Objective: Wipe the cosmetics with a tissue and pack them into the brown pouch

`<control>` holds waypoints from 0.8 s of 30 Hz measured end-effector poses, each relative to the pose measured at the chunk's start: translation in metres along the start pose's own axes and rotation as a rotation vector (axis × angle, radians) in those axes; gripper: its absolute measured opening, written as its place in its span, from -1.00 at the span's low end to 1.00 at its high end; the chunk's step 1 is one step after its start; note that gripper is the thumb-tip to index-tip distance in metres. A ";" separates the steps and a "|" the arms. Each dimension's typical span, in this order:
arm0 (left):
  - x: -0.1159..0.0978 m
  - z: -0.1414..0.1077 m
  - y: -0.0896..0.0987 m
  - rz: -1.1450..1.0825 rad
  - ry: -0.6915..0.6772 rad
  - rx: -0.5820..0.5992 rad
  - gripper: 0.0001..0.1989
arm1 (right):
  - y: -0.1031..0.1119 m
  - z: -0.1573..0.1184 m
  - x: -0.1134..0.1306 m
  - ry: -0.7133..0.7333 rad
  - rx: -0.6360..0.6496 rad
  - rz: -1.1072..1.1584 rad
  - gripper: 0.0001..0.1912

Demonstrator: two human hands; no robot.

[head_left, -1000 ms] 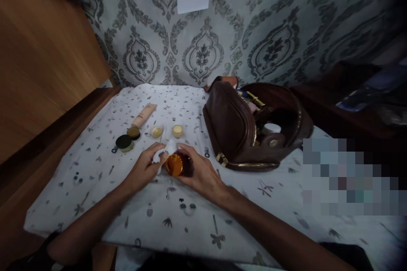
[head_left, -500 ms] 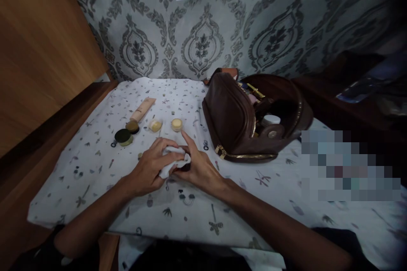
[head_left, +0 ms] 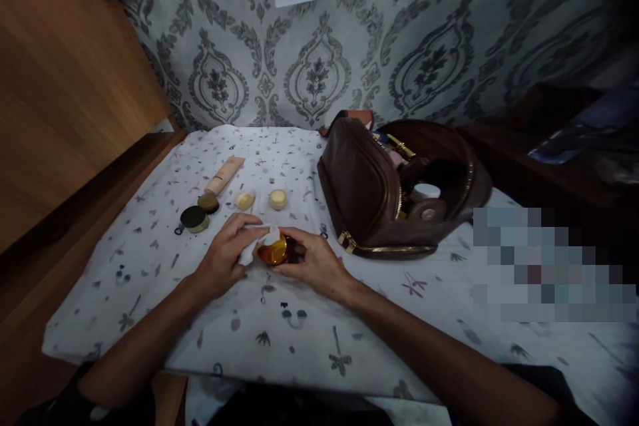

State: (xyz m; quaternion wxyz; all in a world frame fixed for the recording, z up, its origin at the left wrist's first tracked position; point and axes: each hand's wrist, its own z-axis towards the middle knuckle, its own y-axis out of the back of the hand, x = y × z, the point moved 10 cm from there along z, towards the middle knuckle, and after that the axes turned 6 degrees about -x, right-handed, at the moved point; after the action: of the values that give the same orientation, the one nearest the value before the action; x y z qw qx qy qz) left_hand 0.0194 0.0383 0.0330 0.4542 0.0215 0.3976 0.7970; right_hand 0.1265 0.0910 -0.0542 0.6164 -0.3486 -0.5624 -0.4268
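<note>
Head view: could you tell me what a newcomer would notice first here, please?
At the centre, the left hand presses a white cloth against an amber jar gripped by the right hand. To the right an open brown bag lies on the patterned sheet. Small pots and a tube lie behind the hands.

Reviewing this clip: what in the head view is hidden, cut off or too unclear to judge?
- Amber jar: body mostly hidden by the right hand and the white cloth in the left hand; any label is unreadable.
- Brown bag: contents inside are dark, mostly unidentifiable.
- Pixelated patch: whatever lies there is blurred out.
- Small pots: too small to tell their contents.
- Both arms are cut off by the bottom edge.
</note>
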 end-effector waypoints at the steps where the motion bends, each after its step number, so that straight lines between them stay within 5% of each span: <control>1: 0.004 -0.001 0.000 0.006 0.019 0.001 -0.70 | 0.000 -0.001 0.002 0.011 -0.008 -0.030 -0.32; 9: 0.011 0.002 -0.008 0.012 0.150 0.083 -0.88 | 0.014 0.000 0.005 0.028 -0.136 -0.094 -0.39; 18: -0.019 -0.001 -0.007 -0.038 -0.087 0.074 -0.71 | 0.023 0.002 0.011 0.070 -0.219 -0.236 -0.51; 24: -0.026 -0.003 -0.013 0.094 -0.144 0.081 -0.60 | 0.008 -0.007 0.034 0.265 -0.112 -0.406 -0.43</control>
State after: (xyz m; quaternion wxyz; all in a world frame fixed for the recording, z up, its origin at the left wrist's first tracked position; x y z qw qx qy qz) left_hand 0.0423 0.0206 0.0312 0.4425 0.1158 0.3942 0.7971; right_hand 0.1369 0.0832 -0.0207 0.5663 -0.2031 -0.5104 -0.6145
